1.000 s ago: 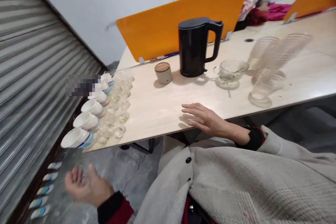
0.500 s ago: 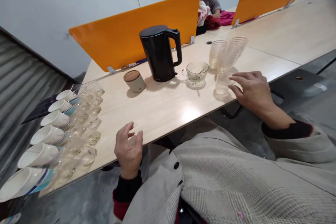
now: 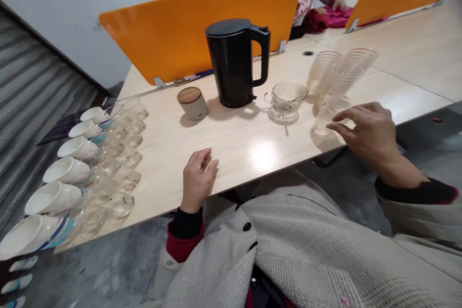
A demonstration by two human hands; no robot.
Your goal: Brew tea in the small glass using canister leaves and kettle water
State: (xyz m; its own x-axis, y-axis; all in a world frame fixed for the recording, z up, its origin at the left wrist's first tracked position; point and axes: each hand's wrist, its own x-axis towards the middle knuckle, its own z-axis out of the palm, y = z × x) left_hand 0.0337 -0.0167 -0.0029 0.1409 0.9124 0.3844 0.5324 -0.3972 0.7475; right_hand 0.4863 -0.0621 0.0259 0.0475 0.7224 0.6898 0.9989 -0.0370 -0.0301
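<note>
By the right fingers [image 3: 348, 114], the clear cup [image 3: 321, 122] looks like thin, shiny plastic, as do the stacked cups [image 3: 355, 70] beyond them, while the handled cup [image 3: 288, 101] to their left seems ridged, glossy glass. Beyond the left fingers [image 3: 201, 156], the canister [image 3: 197, 109] shows a matt grey body under a grained wooden lid [image 3: 189, 95], and the kettle [image 3: 229, 67] a smooth black sheen. Below both, the smooth, wood-look worktop [image 3: 166, 149] gleams; left of them stand smooth white paper cups [image 3: 67, 169].
</note>
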